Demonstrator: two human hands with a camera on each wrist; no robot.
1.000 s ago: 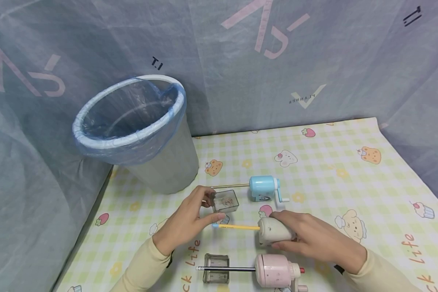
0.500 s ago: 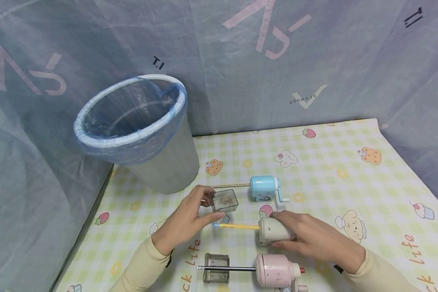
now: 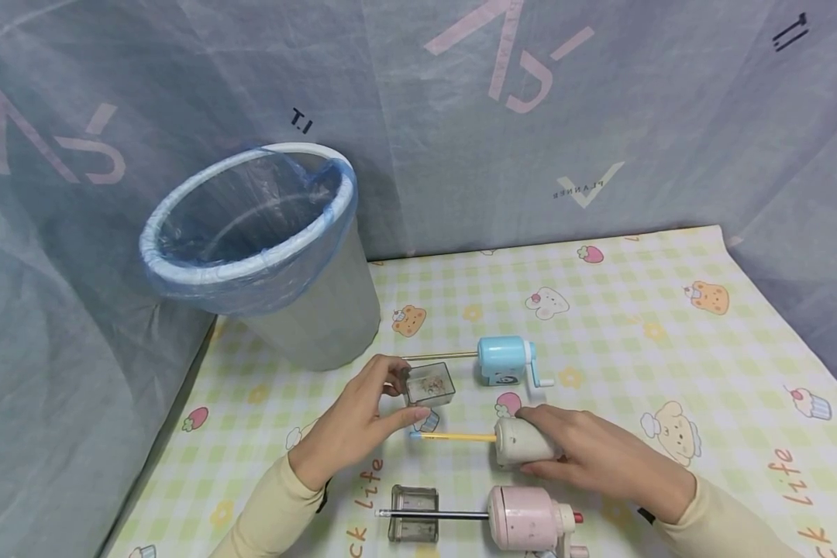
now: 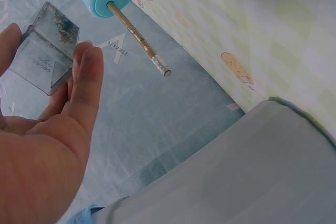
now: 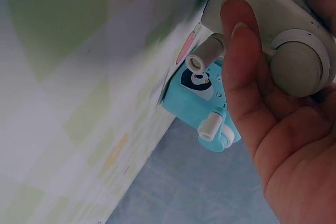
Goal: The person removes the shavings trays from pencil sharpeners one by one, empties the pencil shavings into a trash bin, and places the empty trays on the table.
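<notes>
Left hand (image 3: pixel 352 426): I'm holding the smoky clear-plastic rectangular tray (image 3: pixel 435 400) by one end, left of the light-blue plastic sharpener (image 3: pixel 501 356).
Tray: probably light, stiff, slick, kinda crackable; pinch opposite walls.
Right hand (image 3: pixel 593 449): gripping my cream rounded plastic sharpener (image 3: pixel 523 443); likely heavier, grab the body.

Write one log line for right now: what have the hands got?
left hand: holds see-through box, bits inside | right hand: grips white sharpener, yellow pencil sticking out | on cloth: blue sharpener, pink sharpener
</notes>
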